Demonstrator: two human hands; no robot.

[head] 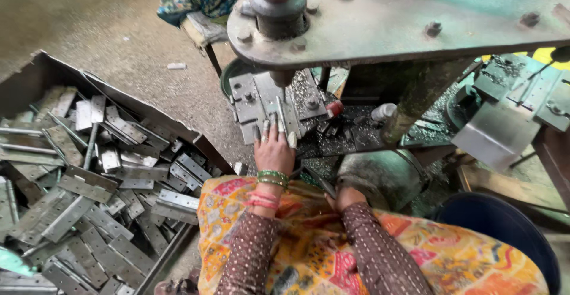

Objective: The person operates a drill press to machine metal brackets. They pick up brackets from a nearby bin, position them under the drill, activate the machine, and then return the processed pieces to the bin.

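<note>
My left hand (pixel 273 149) presses flat, fingers spread, on a stiff, thin steel hinge leaf (pixel 284 117) at frame centre; best pinched by its edges. My right hand (pixel 344 199) rests lower, its grip unclear.

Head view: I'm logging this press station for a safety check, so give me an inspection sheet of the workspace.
Surface: press bed strewn with dark metal swarf.
Job's things: grey metal hinge plate lying on the die under the punch.
Clutter: open box heaped with hinge plates.
Hands: left hand flat on the plate, fingers by the punch; right hand low at the lap, fingers hidden.
Cables: nothing seen.
Surroundings: concrete floor, blue bin, stool.
</note>
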